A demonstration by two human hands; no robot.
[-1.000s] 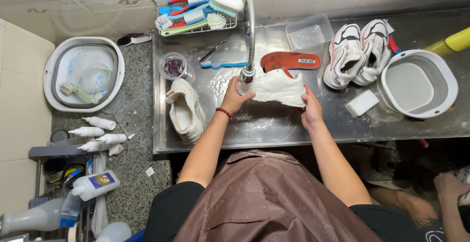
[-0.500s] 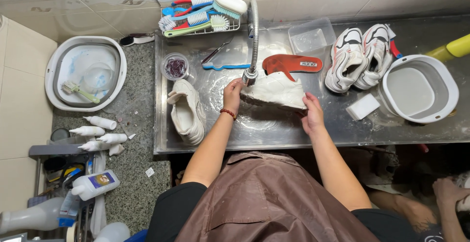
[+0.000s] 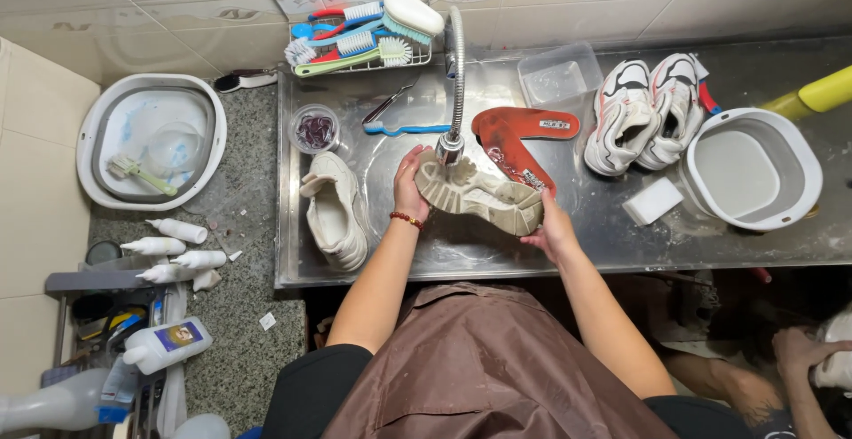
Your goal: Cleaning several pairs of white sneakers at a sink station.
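I noted both hands, left hand (image 3: 408,189) and right hand (image 3: 552,228), fingers clamped on the shoe (image 3: 479,195), holding it sole-up beneath the faucet (image 3: 451,144), evidently for rinsing.

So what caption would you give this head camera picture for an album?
Both hands, left hand and right hand, hold a beige shoe sole-up under the faucet over a steel sink.

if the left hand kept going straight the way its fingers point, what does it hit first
Probably the faucet head: the left hand grips the sole-up shoe, fingers pointing toward the back wall, slightly right. Depth is unclear.
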